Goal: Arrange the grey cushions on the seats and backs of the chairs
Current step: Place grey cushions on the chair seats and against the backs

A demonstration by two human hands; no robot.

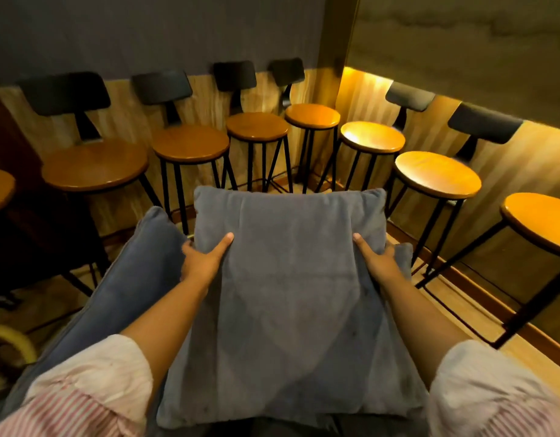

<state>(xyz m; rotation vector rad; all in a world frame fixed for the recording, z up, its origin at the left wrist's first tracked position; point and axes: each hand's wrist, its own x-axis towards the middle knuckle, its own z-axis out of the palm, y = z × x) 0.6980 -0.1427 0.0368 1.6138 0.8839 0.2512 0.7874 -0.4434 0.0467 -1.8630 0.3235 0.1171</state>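
Note:
A large grey cushion (291, 294) lies flat in front of me, held at both sides. My left hand (203, 263) grips its left edge, thumb on top. My right hand (378, 260) grips the right edge the same way. A second grey-blue cushion (121, 288) stands on edge against the left side, under my left forearm. A corner of another cushion (403, 257) shows just behind my right hand. What the cushions rest on is hidden.
Several bar stools with round wooden seats (190, 148) and dark backrests (162, 86) line the wood-panelled walls ahead and to the right (437, 178). A dark table or cabinet (35, 231) stands at the left. A yellowish curved object (10, 339) sits low left.

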